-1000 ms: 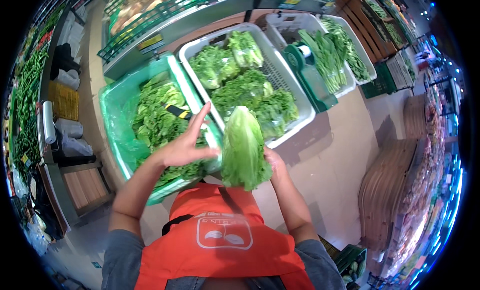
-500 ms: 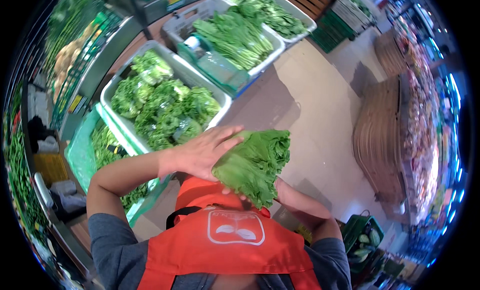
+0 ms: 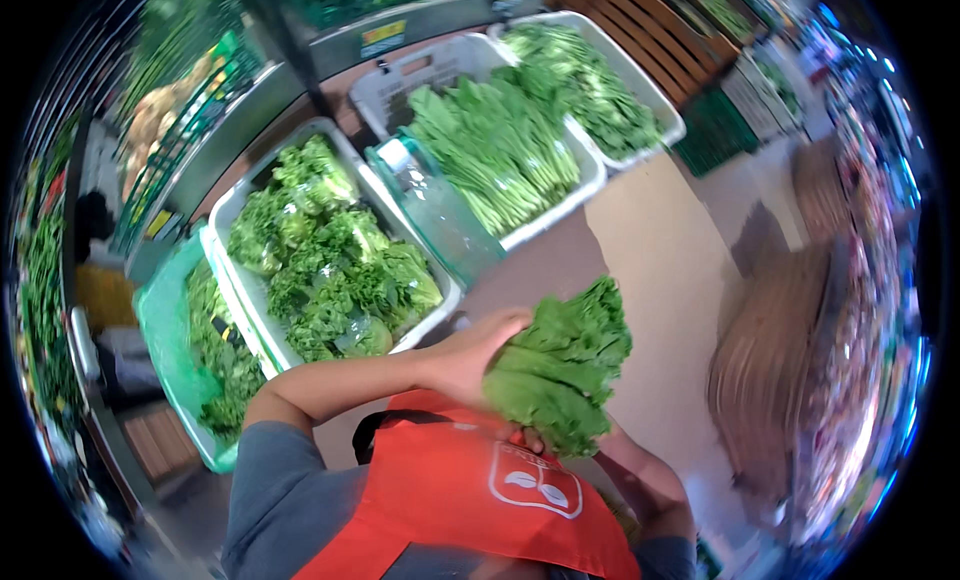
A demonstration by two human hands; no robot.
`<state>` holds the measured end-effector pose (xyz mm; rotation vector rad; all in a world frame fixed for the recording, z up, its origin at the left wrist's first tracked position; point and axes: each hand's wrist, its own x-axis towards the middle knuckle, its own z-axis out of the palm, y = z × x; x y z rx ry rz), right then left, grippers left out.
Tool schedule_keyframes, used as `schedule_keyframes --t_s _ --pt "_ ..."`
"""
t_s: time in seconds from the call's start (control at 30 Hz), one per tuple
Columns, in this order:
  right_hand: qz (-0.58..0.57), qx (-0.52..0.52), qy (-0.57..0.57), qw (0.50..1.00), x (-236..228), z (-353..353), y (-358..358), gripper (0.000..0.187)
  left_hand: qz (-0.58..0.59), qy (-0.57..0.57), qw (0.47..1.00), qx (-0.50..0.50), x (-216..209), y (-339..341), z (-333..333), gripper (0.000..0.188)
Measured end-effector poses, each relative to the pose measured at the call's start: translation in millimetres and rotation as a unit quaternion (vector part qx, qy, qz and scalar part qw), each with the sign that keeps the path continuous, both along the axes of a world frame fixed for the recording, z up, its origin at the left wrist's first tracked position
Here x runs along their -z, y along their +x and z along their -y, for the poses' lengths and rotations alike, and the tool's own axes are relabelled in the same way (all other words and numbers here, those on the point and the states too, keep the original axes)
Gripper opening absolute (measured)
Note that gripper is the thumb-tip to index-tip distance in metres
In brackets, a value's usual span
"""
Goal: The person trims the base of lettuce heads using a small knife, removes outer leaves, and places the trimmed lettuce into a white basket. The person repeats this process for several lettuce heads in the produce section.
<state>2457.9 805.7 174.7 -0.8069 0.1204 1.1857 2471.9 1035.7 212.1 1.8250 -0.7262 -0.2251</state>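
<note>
A head of green leaf lettuce (image 3: 562, 365) is held in front of my red apron (image 3: 440, 485), its frilly leaf tips pointing up and right. My left hand (image 3: 468, 365) is closed around its left side, the fingers partly behind the leaves. From below and the right, my right hand (image 3: 612, 446) grips the lettuce; the leaves hide most of it, and a few fingertips show under the lower edge near the apron.
To the left stands a white crate (image 3: 222, 212) of wrapped curly lettuce heads (image 3: 340, 270). Beyond it are crates of leafy greens (image 3: 495, 145) and a green see-through container (image 3: 445, 225). A green-lined crate (image 3: 165, 310) is nearest left. A brown display stand (image 3: 765, 360) rises at right across the pale floor (image 3: 665, 250).
The view has shifted, and the crates appear lower and farther right. My left hand, which lay spread against the lettuce, now wraps its side. The lettuce sits farther right in the picture.
</note>
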Motion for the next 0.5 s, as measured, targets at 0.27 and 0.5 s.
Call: schedule_keyframes --t_s 0.27,0.5 --pt "0.033 -0.046 -0.162 0.985 18.0 68.3 101.6 0.022 -0.339 -0.414 0.843 -0.051 37.1 31.7 31.1 0.101" --pt "0.729 -0.145 -0.268 0.613 31.2 -24.1 213.0 0.016 -0.297 -0.661 0.607 -0.326 65.3 -59.5 32.8 0.066"
